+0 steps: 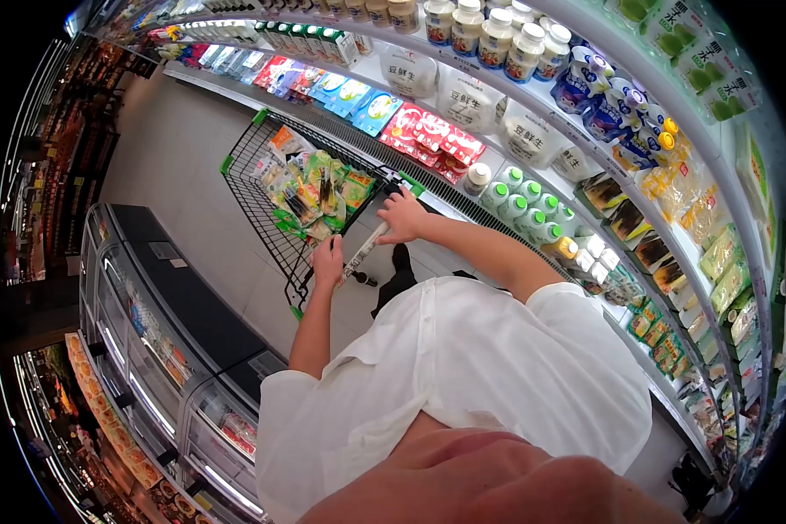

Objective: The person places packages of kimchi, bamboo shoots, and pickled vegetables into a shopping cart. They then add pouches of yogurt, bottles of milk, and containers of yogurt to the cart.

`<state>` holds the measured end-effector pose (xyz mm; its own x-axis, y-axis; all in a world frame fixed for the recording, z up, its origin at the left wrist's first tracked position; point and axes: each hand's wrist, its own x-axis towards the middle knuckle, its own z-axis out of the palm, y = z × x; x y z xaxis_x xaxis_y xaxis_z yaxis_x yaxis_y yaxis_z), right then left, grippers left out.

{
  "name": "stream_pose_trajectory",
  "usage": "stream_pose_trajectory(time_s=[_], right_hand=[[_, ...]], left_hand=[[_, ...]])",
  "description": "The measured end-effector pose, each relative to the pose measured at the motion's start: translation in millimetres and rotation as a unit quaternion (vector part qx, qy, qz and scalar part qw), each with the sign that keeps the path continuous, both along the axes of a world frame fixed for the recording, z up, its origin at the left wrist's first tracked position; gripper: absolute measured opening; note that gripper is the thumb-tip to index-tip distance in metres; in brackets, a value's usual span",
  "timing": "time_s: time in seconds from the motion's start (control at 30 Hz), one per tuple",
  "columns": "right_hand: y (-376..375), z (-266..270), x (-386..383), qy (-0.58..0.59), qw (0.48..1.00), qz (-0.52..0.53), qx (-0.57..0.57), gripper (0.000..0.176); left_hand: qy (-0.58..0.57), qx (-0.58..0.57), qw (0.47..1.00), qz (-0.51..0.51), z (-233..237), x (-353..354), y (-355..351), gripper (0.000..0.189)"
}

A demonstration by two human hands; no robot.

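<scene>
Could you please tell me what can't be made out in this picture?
- Head view: lower packages in the cart, hidden by the upper packages.
- Head view: the left hand's palm, turned away behind its own fingers.
- Head view: shelf price labels, too small to read.
- Head view: the upper white-capped jars, partly cut by the top edge.

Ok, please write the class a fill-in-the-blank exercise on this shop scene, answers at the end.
1. The black wire shopping cart, holding colourful plastic packets, has ____ corner pieces.
2. The white buttoned shirt has ____ sleeves.
3. Of the bare left hand and bare right hand, the ____ one is nearer the pale bottles with green caps.
Missing words: green; short; right.
</scene>
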<state>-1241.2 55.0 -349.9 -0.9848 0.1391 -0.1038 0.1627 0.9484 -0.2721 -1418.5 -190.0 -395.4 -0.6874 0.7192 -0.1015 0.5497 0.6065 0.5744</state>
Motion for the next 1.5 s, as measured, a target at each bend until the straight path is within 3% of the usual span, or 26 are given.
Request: stream_pose_trajectory(time_s=[0.17,0.33,0.47,0.63,0.9,0.97,1.0,1.03,1.1,1.17,1.23,1.3,1.37,1.5], right_hand=[[11,5,-60,-0.072,0.997,0.028,0.009,0.091],[15,-2,-103,-0.006,0.999,0.018,0.028,0.081],[5,-7,-124,-0.02,0.998,-0.05,0.011,0.092],[-6,-2,-120,-0.031,0.996,-0.063,0.049,0.097],[3,-1,-111,0.019,0.998,-0.056,-0.012,0.097],[8,-3,-101,0.017,0.996,-0.048,-0.079,0.091],[8,9,-89,0.051,0.994,-0.067,-0.073,0.079],[12,19,-72,0.053,0.993,-0.073,-0.073,0.079],[29,35,-31,0.078,0.91,-0.23,-0.336,0.065],[40,37,23,0.205,0.887,-0.322,-0.26,0.053],[55,36,84,0.275,0.855,-0.403,-0.178,0.043],[61,62,142,0.304,0.782,-0.517,-0.169,0.038],[69,77,196,0.365,0.711,-0.588,-0.127,0.037],[87,124,279,0.489,0.579,-0.641,-0.121,0.037]], left_hand=[[0.008,0.009,1.0,0.014,-6,-49,6,0.048],[-0.007,0.004,1.0,0.016,-8,-95,13,0.052],[0.007,0.026,1.0,0.011,-12,-124,16,0.056],[-0.025,0.028,0.999,-0.01,-9,-146,20,0.06],[0.0,-0.005,1.0,-0.014,-13,-160,24,0.053],[-0.084,0.094,0.992,0.019,-8,-155,29,0.054],[-0.086,0.123,0.989,0.013,-18,-160,30,0.056],[-0.086,0.122,0.989,0.007,-12,-154,37,0.056],[-0.02,0.166,0.986,0.011,12,-131,56,0.059],[-0.019,0.161,0.987,0.006,27,-111,83,0.058],[-0.04,0.237,0.969,-0.061,59,-79,117,0.056],[-0.042,0.239,0.965,-0.099,72,-56,151,0.052],[-0.085,0.286,0.931,-0.211,85,-30,187,0.048],[-0.188,0.322,0.874,-0.313,132,37,258,0.042]])
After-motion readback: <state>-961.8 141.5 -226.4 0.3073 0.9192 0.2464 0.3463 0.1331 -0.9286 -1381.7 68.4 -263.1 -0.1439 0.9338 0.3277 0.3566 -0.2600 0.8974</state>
